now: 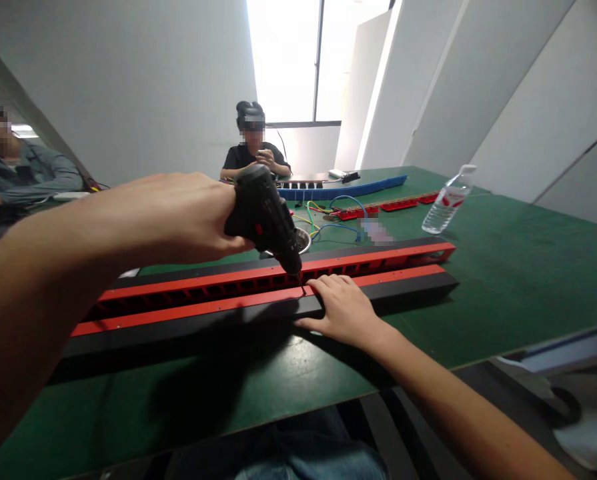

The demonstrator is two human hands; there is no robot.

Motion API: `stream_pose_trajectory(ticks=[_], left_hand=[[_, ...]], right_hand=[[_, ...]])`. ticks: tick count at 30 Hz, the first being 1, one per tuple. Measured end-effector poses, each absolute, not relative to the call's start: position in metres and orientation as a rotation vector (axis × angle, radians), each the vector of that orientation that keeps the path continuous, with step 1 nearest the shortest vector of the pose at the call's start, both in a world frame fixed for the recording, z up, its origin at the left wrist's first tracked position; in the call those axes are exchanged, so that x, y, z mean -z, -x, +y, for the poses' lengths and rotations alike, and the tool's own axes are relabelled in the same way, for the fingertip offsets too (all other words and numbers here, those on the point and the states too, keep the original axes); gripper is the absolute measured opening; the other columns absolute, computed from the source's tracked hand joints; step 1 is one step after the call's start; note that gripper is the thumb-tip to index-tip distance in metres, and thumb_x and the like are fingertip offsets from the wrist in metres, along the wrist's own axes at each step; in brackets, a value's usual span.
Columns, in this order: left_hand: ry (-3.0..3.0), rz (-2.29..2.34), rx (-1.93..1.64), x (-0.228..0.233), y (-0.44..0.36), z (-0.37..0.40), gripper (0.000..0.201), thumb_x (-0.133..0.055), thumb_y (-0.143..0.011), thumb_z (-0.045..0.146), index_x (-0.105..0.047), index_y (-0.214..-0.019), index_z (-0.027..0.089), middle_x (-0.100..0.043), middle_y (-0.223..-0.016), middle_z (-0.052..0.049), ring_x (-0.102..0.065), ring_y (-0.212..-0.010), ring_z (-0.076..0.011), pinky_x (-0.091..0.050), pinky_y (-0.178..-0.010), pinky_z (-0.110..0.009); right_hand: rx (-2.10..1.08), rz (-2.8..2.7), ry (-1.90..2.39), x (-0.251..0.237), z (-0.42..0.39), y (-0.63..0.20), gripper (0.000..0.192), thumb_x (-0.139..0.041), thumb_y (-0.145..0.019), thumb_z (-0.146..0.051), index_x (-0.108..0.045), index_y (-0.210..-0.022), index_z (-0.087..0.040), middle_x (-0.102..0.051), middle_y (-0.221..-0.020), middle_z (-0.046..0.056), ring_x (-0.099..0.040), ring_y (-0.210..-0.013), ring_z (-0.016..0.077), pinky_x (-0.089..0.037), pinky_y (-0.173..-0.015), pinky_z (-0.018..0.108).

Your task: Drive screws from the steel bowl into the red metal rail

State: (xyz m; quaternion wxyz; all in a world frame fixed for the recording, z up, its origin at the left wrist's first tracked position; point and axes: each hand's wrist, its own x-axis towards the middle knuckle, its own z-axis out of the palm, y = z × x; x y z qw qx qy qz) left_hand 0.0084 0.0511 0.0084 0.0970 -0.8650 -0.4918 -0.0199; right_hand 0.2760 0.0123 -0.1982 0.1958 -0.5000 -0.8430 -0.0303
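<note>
My left hand (188, 210) is wrapped round the grip of a black cordless drill (268, 217), which points steeply down. Its thin bit reaches the red top face of the nearer long red and black bar (398, 288), just left of my right fingertips. With its fingers over the red edge and thumb on the black front side, my right hand (348, 312) grips that same bar. Close behind lies a second red and black bar (378, 255) with a row of rectangular openings. Small screws or holes dot the red faces. The exact contact at the bit's tip is too small to make out.
Behind the bars stand a metal bowl (306, 241), partly hidden by the drill, and a tilted water bottle (445, 203). Loose wires (335, 225), a red strip (403, 204) and a blue strip (348, 193) lie farther back. One person (253, 153) sits opposite, another (38, 170) at left.
</note>
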Motion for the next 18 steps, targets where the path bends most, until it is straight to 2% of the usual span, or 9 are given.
stream_pose_trajectory(ticks=[2,3,7,9,13,18], left_hand=[[2.386,-1.39,0.06,-0.005,-0.025,0.049,0.062,-0.071,-0.074,0.066,-0.072,-0.122,0.026,-0.068,-0.073,-0.005,-0.068,-0.064,-0.0287,-0.051,-0.071,-0.043],[2.33,-1.366,0.095,-0.003,-0.033,0.046,0.062,-0.07,-0.076,0.065,-0.071,-0.121,0.022,-0.068,-0.073,-0.006,-0.069,-0.066,-0.0296,-0.05,-0.072,-0.044],[2.211,-1.263,0.252,0.004,-0.051,0.035,0.052,-0.053,-0.092,0.052,-0.063,-0.123,0.012,-0.072,-0.079,-0.014,-0.071,-0.07,-0.0291,-0.049,-0.069,-0.041],[2.187,-1.215,0.289,0.005,-0.053,0.031,0.049,-0.049,-0.094,0.048,-0.062,-0.124,0.012,-0.074,-0.082,-0.016,-0.072,-0.072,-0.0302,-0.048,-0.068,-0.041],[2.164,-1.179,0.307,0.005,-0.054,0.029,0.049,-0.054,-0.09,0.049,-0.062,-0.12,0.011,-0.074,-0.084,-0.018,-0.073,-0.075,-0.0353,-0.047,-0.066,-0.042],[2.121,-1.158,0.255,0.005,-0.056,0.027,0.046,-0.05,-0.091,0.046,-0.063,-0.118,0.011,-0.074,-0.082,-0.016,-0.073,-0.07,-0.0349,-0.046,-0.059,-0.038]], right_hand=[[0.119,-2.357,1.433,0.199,0.013,-0.274,0.072,-0.069,-0.075,-0.078,-0.067,-0.114,-0.018,-0.071,-0.11,0.014,-0.064,-0.106,0.0337,-0.045,-0.098,0.05],[0.122,-2.353,1.442,0.2,0.014,-0.274,0.072,-0.068,-0.074,-0.079,-0.067,-0.113,-0.019,-0.071,-0.108,0.014,-0.064,-0.103,0.033,-0.045,-0.096,0.049],[0.092,-2.355,1.436,0.198,0.018,-0.276,0.073,-0.067,-0.072,-0.083,-0.069,-0.111,-0.02,-0.072,-0.103,0.011,-0.065,-0.096,0.0311,-0.047,-0.09,0.046],[0.076,-2.369,1.414,0.197,0.019,-0.278,0.073,-0.067,-0.072,-0.083,-0.07,-0.11,-0.021,-0.073,-0.104,0.011,-0.065,-0.097,0.0311,-0.047,-0.089,0.045],[0.054,-2.409,1.364,0.194,0.022,-0.28,0.074,-0.062,-0.074,-0.085,-0.071,-0.109,-0.02,-0.073,-0.106,0.013,-0.066,-0.099,0.0316,-0.048,-0.088,0.044],[0.023,-2.45,1.307,0.195,0.02,-0.283,0.076,-0.06,-0.075,-0.085,-0.071,-0.11,-0.018,-0.073,-0.104,0.013,-0.067,-0.099,0.0316,-0.049,-0.089,0.043]])
